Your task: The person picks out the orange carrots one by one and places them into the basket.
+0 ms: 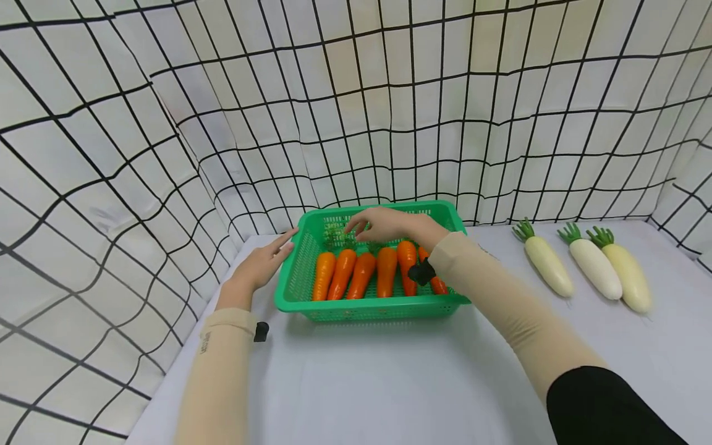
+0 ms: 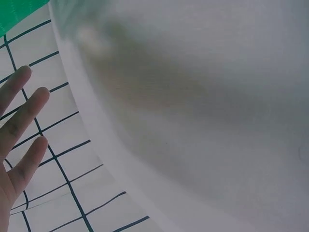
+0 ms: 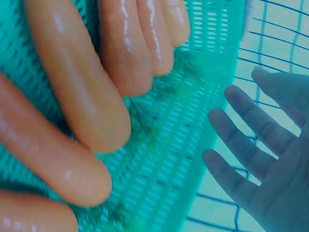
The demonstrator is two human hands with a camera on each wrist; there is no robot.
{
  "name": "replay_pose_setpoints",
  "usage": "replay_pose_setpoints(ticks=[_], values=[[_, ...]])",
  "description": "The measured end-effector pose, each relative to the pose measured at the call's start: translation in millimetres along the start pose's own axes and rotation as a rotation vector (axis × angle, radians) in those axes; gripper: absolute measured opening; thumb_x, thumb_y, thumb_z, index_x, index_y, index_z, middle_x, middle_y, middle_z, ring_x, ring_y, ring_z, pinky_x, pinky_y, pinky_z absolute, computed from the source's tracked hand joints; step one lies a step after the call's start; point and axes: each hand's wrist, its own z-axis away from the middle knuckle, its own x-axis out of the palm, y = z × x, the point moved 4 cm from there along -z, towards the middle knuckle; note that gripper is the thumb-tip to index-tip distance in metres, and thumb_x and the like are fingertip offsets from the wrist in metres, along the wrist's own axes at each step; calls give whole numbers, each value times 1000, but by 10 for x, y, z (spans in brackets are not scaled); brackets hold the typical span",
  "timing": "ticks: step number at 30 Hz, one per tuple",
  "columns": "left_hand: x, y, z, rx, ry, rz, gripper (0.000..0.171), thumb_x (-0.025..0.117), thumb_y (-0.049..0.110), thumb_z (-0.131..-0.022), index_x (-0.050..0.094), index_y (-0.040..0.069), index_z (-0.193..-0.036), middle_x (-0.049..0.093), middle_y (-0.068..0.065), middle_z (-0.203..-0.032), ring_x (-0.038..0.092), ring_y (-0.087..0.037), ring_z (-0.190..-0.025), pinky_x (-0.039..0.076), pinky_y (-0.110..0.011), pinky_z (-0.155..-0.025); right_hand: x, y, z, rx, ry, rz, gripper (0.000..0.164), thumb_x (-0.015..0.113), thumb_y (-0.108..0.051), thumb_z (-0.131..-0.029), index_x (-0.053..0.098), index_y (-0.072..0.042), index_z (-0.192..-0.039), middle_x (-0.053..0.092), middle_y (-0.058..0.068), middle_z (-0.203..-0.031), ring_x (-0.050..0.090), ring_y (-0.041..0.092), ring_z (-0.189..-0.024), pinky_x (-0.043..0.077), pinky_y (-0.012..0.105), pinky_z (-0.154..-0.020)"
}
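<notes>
Several orange carrots (image 1: 387,272) with feathery green tops lie side by side in a green perforated plastic basket (image 1: 378,307). Over the back part of the basket hovers my right hand (image 1: 384,224), fingers loosely bent above the green tops (image 3: 145,125), with nothing in its grasp. In the right wrist view its fingers (image 3: 246,159) are spread apart from the carrots (image 3: 82,82). My left hand (image 1: 260,266) is at the basket's left rim, fingers extended; whether they touch it cannot be told. The left wrist view shows those fingers (image 2: 26,116) spread.
Three white radishes with green stubs, the nearest a pale radish (image 1: 549,266), lie on the white table (image 1: 356,383) to the right. A black wire grid (image 1: 356,99) with white sheeting behind it rises along the back and left side, close to the basket.
</notes>
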Motion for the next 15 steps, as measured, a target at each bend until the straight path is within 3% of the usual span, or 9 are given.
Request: replay_pose_setpoints(ticks=[10, 15], values=[[-118, 21, 80, 21, 66, -24, 66, 32, 58, -109, 31, 21, -163, 56, -27, -142, 57, -45, -123, 49, -63, -93, -310, 75, 551, -23, 68, -49, 36, 58, -19, -107, 60, -11, -142, 62, 13, -136, 57, 33, -128, 49, 46, -102], [-161, 39, 123, 19, 130, -81, 64, 35, 54, -110, 38, 14, -160, 47, -26, -152, 43, -47, -138, 36, -71, -104, -398, 199, 937, -4, 184, -16, 35, 59, -19, -106, 62, -9, -139, 66, 11, -132, 59, 31, -124, 48, 51, -101]])
